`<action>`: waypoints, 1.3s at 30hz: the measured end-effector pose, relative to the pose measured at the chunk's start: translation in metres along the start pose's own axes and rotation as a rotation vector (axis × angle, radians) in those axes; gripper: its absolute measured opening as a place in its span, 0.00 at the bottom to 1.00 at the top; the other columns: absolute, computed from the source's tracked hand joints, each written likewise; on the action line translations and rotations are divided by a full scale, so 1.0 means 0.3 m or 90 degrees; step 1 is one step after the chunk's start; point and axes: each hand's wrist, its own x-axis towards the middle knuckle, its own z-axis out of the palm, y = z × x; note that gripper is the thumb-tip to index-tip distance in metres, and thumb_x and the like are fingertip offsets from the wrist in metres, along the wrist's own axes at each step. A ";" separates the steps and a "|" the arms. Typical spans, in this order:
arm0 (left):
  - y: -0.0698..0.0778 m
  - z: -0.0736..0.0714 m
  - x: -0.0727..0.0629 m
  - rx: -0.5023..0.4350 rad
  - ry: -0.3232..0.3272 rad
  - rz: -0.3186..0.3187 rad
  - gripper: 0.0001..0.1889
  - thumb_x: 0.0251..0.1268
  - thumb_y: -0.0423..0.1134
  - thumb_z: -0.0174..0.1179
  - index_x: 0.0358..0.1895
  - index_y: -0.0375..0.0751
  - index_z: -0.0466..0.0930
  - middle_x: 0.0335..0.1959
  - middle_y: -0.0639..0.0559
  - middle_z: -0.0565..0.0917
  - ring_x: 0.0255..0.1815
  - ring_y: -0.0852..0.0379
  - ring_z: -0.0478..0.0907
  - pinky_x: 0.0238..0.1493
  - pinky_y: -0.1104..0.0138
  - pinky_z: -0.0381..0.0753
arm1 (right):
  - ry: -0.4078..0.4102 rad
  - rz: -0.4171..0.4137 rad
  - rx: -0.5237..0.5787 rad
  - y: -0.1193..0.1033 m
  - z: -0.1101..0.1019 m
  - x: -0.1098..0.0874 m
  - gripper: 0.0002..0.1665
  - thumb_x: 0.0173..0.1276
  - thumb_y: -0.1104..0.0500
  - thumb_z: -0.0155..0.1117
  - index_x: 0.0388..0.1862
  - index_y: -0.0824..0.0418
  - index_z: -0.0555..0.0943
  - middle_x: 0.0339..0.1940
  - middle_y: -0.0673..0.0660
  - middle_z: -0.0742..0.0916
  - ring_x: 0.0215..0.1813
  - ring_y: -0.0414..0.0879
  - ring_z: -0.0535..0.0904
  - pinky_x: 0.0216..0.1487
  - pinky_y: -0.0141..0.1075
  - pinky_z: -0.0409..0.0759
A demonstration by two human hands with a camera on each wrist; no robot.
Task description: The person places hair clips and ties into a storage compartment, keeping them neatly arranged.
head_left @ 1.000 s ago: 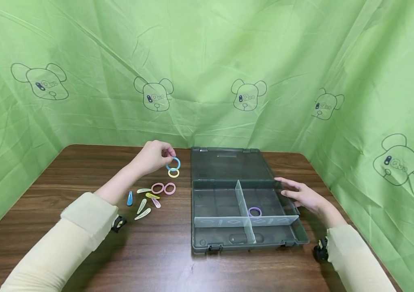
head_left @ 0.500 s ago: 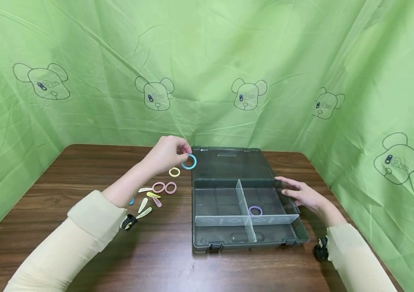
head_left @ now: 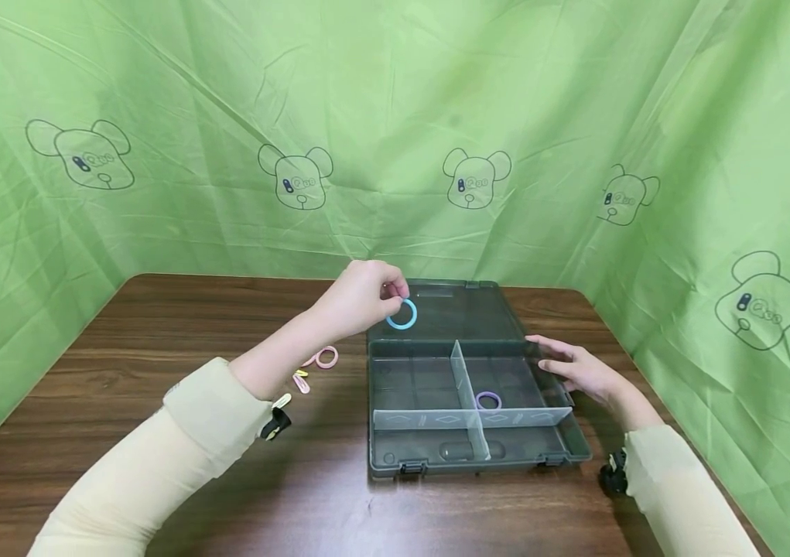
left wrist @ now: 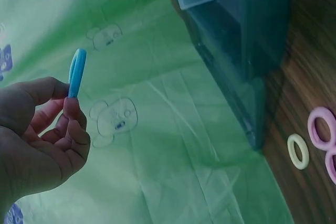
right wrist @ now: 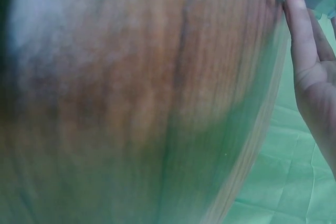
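Observation:
My left hand pinches a light blue hair tie between thumb and fingertips, holding it up over the raised back lid of a dark translucent organizer box. My right hand touches the box's right side, its fingers mostly straight in the right wrist view. Inside the box's back right compartment lies a purple hair tie. Left of the box, pink hair ties lie on the table, and a pale yellow hair tie shows in the left wrist view.
Near the pink ties are a pink snap clip, a yellow clip and a whitish clip, partly hidden by my left arm. White dividers split the box into compartments. A green curtain stands behind the wooden table.
My left hand has lifted the blue hair tie from beside the yellow one and carried it right, over the lid. My right hand has stayed at the box's side.

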 end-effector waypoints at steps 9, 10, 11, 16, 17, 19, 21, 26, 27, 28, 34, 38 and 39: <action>0.067 0.060 0.036 -0.025 -0.031 0.027 0.04 0.55 0.31 0.60 0.32 0.42 0.83 0.27 0.56 0.81 0.30 0.61 0.75 0.35 0.71 0.74 | 0.004 0.001 -0.009 0.002 0.002 0.002 0.35 0.71 0.54 0.55 0.74 0.48 0.58 0.73 0.69 0.58 0.64 0.53 0.70 0.43 0.46 0.81; 0.073 0.069 0.042 -0.026 -0.032 0.031 0.04 0.55 0.31 0.60 0.32 0.42 0.83 0.27 0.56 0.81 0.30 0.62 0.75 0.35 0.72 0.74 | 0.009 0.002 -0.014 0.002 0.002 0.002 0.34 0.71 0.54 0.55 0.74 0.47 0.58 0.74 0.69 0.57 0.66 0.55 0.68 0.43 0.46 0.81; 0.078 0.079 0.049 -0.027 -0.034 0.034 0.04 0.55 0.31 0.60 0.32 0.42 0.83 0.27 0.56 0.81 0.30 0.62 0.75 0.35 0.72 0.74 | 0.013 0.003 -0.020 0.003 0.003 0.002 0.34 0.71 0.53 0.55 0.73 0.47 0.58 0.74 0.69 0.57 0.67 0.57 0.66 0.44 0.45 0.81; 0.102 0.118 0.077 -0.048 -0.037 0.044 0.04 0.55 0.31 0.60 0.31 0.43 0.83 0.26 0.56 0.81 0.30 0.62 0.75 0.34 0.73 0.73 | 0.018 0.001 -0.020 0.003 0.003 0.003 0.34 0.70 0.53 0.56 0.73 0.47 0.58 0.74 0.70 0.56 0.68 0.64 0.61 0.43 0.46 0.81; 0.106 0.125 0.082 -0.051 -0.039 0.045 0.04 0.55 0.31 0.60 0.30 0.44 0.83 0.26 0.57 0.81 0.29 0.62 0.75 0.33 0.73 0.73 | 0.018 0.000 -0.019 0.003 0.004 0.003 0.35 0.70 0.53 0.56 0.73 0.47 0.58 0.74 0.70 0.56 0.68 0.64 0.61 0.42 0.46 0.81; 0.115 0.137 0.090 -0.056 -0.045 0.047 0.04 0.55 0.31 0.60 0.30 0.45 0.82 0.26 0.57 0.81 0.29 0.62 0.74 0.32 0.74 0.72 | 0.018 0.000 -0.013 0.002 0.006 0.002 0.35 0.70 0.53 0.56 0.73 0.48 0.58 0.74 0.70 0.56 0.68 0.65 0.61 0.41 0.46 0.81; 0.123 0.150 0.098 -0.066 -0.055 0.045 0.04 0.56 0.31 0.60 0.30 0.45 0.82 0.26 0.57 0.81 0.28 0.62 0.74 0.31 0.74 0.72 | 0.017 0.000 -0.006 0.000 0.009 0.002 0.35 0.70 0.54 0.56 0.74 0.49 0.58 0.73 0.70 0.57 0.67 0.65 0.63 0.41 0.47 0.82; 0.139 0.193 0.118 -0.093 -0.073 0.046 0.04 0.56 0.30 0.60 0.31 0.44 0.82 0.27 0.56 0.81 0.27 0.62 0.75 0.31 0.74 0.72 | 0.012 0.000 0.018 0.003 0.006 -0.001 0.35 0.70 0.55 0.56 0.74 0.50 0.57 0.71 0.69 0.62 0.60 0.56 0.73 0.42 0.50 0.82; 0.141 0.203 0.121 -0.094 -0.075 0.049 0.04 0.56 0.30 0.60 0.31 0.43 0.82 0.27 0.57 0.81 0.27 0.63 0.75 0.31 0.74 0.73 | 0.011 0.000 0.021 0.004 0.005 -0.001 0.35 0.70 0.55 0.57 0.74 0.50 0.57 0.71 0.69 0.63 0.58 0.53 0.75 0.42 0.50 0.82; 0.143 0.213 0.123 -0.093 -0.076 0.052 0.04 0.56 0.30 0.60 0.31 0.43 0.82 0.26 0.57 0.81 0.27 0.63 0.75 0.31 0.75 0.72 | 0.010 -0.002 0.020 0.005 0.005 -0.001 0.35 0.70 0.55 0.57 0.74 0.50 0.57 0.71 0.69 0.63 0.57 0.51 0.76 0.42 0.50 0.82; 0.147 0.281 0.140 -0.079 -0.078 0.078 0.04 0.55 0.30 0.62 0.31 0.43 0.83 0.24 0.58 0.81 0.27 0.65 0.75 0.34 0.76 0.72 | 0.005 -0.002 0.028 0.010 0.006 0.004 0.34 0.71 0.57 0.55 0.73 0.51 0.58 0.67 0.71 0.67 0.52 0.48 0.79 0.42 0.51 0.81; 0.151 0.326 0.159 -0.083 -0.089 0.082 0.03 0.56 0.31 0.62 0.31 0.44 0.83 0.24 0.58 0.82 0.27 0.66 0.75 0.33 0.77 0.71 | 0.003 0.001 0.034 0.008 0.006 0.005 0.33 0.71 0.59 0.54 0.73 0.51 0.58 0.66 0.72 0.68 0.51 0.50 0.80 0.42 0.51 0.81; 0.153 0.337 0.164 -0.082 -0.093 0.083 0.03 0.56 0.31 0.62 0.31 0.44 0.83 0.24 0.58 0.82 0.27 0.67 0.75 0.33 0.78 0.71 | 0.004 0.002 0.032 0.007 0.005 0.005 0.33 0.71 0.59 0.54 0.73 0.52 0.58 0.66 0.72 0.68 0.51 0.50 0.79 0.42 0.51 0.81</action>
